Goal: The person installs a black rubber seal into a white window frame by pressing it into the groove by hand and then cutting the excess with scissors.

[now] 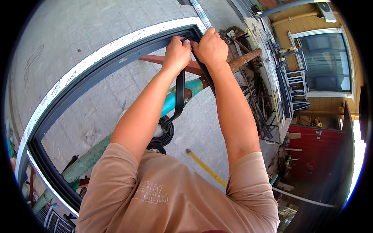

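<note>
At the corner of the frame (134,37), clamps the black strip (180,93) in the left grip (178,53); sets the right grip (212,48) just beside, cannot tell whether closed; below both, trails strip toward the coil (166,136).

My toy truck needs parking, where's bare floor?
Bare floor lies between the black coil, yellow bar and right forearm; also paving beyond the white-edged frame. Crowded: the scrap pile at right, and the corner by left hand and right hand.
</note>
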### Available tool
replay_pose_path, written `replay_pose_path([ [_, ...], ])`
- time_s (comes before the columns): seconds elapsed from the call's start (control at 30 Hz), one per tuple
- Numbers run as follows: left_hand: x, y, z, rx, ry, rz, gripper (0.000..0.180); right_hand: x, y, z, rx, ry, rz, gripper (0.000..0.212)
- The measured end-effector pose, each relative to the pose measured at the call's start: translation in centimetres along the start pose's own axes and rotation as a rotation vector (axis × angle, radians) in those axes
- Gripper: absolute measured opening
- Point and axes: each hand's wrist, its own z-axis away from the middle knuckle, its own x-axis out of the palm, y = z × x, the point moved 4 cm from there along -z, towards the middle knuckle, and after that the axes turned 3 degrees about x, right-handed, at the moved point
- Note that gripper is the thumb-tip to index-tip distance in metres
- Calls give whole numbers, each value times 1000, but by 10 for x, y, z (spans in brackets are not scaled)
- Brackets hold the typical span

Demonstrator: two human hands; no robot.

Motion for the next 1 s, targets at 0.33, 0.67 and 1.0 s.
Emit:
replay_pose_path([
  [0.33, -15, 5, 28, -2, -78, -213, 57, 4, 6, 2, -7, 88, -58, 67],
  [0.67, -19, 6, 94, 198, -22, -578, 51, 8, 9, 0, -21, 82, -111, 68],
  [1.0, -37, 29, 39, 205, -74, -701, 46, -1, 5, 4, -4, 83, -134, 73],
])
